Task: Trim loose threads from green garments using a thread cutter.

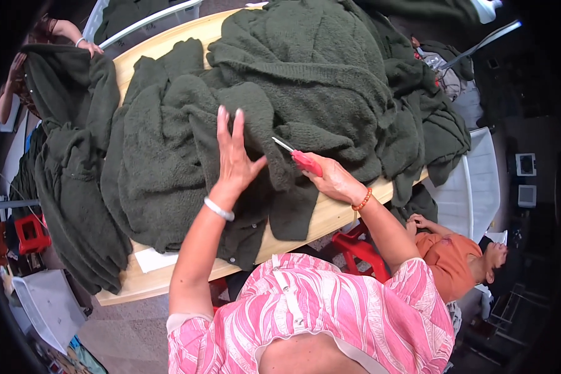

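Note:
My left hand (235, 159) is open with its fingers spread, just over the fuzzy dark green knit garments (162, 149) heaped on the table. In my right hand (338, 181) are small red-handled thread snips (306, 163), their pointed metal tip aimed up and to the left. The tip lies over a loose flap of dark green knit (255, 115) between my two hands. Whether it touches the cloth, I cannot tell. A ribbed edge (305, 73) runs across the larger heap beyond.
The pale wooden table (146, 283) has a white sheet (154, 259) near its front edge. At the far left a co-worker's hand (90, 47) holds a green garment. Another person in orange (445, 262) sits at right. Red stools (361, 252) and white bins (50, 308) stand around.

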`<action>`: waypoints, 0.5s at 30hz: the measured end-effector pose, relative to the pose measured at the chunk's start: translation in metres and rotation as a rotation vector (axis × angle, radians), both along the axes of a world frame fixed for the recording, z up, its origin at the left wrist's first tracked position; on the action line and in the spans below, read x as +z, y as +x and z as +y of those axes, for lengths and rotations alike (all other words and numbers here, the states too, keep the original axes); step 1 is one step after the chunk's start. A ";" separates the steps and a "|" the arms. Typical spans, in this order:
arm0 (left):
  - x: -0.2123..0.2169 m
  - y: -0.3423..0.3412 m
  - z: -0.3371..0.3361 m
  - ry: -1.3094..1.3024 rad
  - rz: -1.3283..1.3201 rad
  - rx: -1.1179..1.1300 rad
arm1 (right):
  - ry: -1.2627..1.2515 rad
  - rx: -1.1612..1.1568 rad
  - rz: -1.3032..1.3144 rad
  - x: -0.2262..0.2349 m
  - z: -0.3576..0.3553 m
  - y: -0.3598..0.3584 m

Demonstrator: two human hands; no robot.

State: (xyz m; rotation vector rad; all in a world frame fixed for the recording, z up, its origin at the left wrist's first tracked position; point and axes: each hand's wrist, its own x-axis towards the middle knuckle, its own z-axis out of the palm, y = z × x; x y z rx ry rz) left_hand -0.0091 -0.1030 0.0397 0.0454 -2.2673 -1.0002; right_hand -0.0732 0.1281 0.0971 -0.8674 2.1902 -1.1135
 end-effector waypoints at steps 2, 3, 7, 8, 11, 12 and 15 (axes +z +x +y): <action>0.013 -0.025 -0.014 -0.005 0.034 -0.127 | 0.033 0.042 -0.107 0.006 0.004 -0.003; 0.016 -0.033 -0.026 -0.008 0.003 -0.194 | 0.067 0.054 -0.051 0.020 0.004 -0.004; 0.038 -0.025 -0.047 0.411 -0.171 -0.100 | -0.019 0.057 -0.040 0.034 0.018 -0.011; 0.044 -0.019 -0.059 0.452 -0.148 -0.074 | -0.039 0.045 -0.024 0.034 0.019 -0.012; 0.091 0.007 -0.117 0.445 -0.034 0.033 | -0.043 -0.005 -0.023 0.032 0.023 -0.015; 0.122 0.008 -0.129 0.525 0.060 0.012 | -0.060 -0.033 -0.039 0.030 0.025 -0.014; 0.189 -0.001 -0.190 0.492 0.214 0.070 | -0.055 -0.051 -0.027 0.024 0.025 -0.014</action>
